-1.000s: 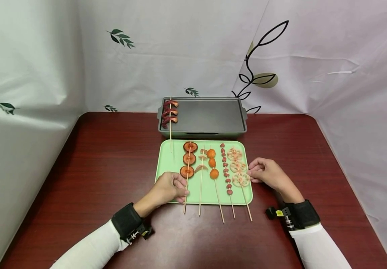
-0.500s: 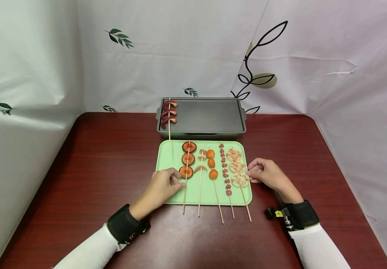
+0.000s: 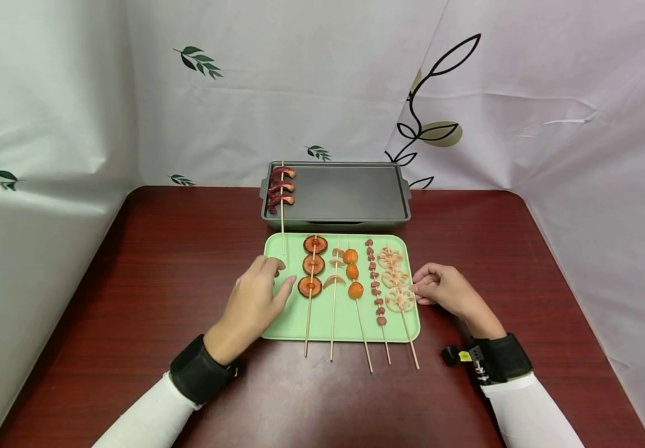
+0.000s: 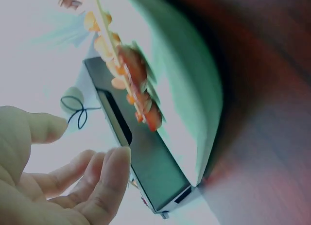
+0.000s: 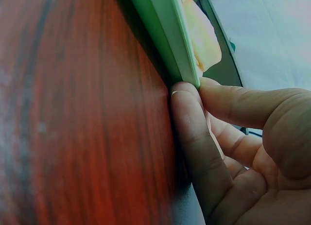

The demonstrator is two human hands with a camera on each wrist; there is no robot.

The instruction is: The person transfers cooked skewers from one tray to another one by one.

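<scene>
My left hand (image 3: 255,295) hovers over the left part of the green tray (image 3: 291,323), thumb and fingers spread apart and holding nothing. Right of it lies a skewer of mushroom slices (image 3: 314,266). At the tray's right edge my right hand (image 3: 447,289) pinches the rim between thumb and finger; the right wrist view shows the tray rim (image 5: 187,55) in that grip. Beside this hand is the lotus root skewer (image 3: 398,300). Between them lie a skewer of thin pale curved pieces (image 3: 334,282), one of orange balls (image 3: 355,290) and one of small red pieces (image 3: 376,291).
Behind the tray stands a dark grey grill plate (image 3: 350,190). On its left side lies a skewer of dark red curled pieces (image 3: 282,187), its stick reaching over the tray. The reddish wooden table (image 3: 188,249) meets white patterned cloth (image 3: 300,81) at the back and sides.
My left hand has let go of the mushroom skewer's stick, moved left and forward, and spread its fingers. The mushroom skewer stays on the tray. My right hand keeps its place on the rim.
</scene>
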